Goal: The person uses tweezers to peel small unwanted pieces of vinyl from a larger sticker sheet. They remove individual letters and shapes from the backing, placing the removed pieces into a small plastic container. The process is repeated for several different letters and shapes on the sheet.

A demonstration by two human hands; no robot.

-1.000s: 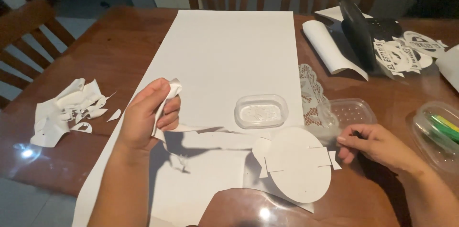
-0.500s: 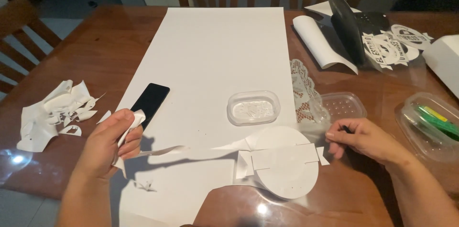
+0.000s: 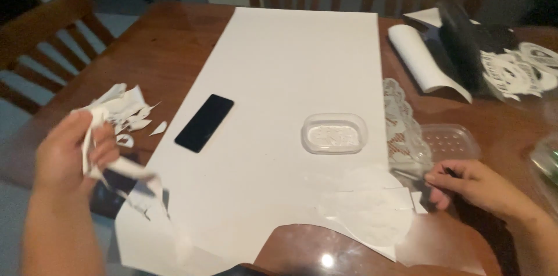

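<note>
The wooden desk [image 3: 174, 49] carried a large white sheet [image 3: 290, 78] running from the far edge down to the near one, its near edge cut in a curve. Compared with half a second before, the view had swung left and pulled closer, so more of the sheet's left side showed. A black phone [image 3: 204, 122] lay flat on the sheet near its left edge, well apart from the clear oval dish [image 3: 334, 133] toward the right. A round white cut-out [image 3: 372, 206] lay on the sheet's near right corner, blurred now. A pile of paper scraps [image 3: 125, 110] sat on the desk left of the sheet.

The left hand [image 3: 72, 151] had lifted up and leftward off the sheet; its fingers were closed around a crumpled strip of white paper [image 3: 125, 168], which trailed down to the sheet's left edge. The right hand [image 3: 474, 186] rested at the desk's right side, just beside the cut-out as before, fingers curled and pinching something small and dark that cannot be made out.
</note>
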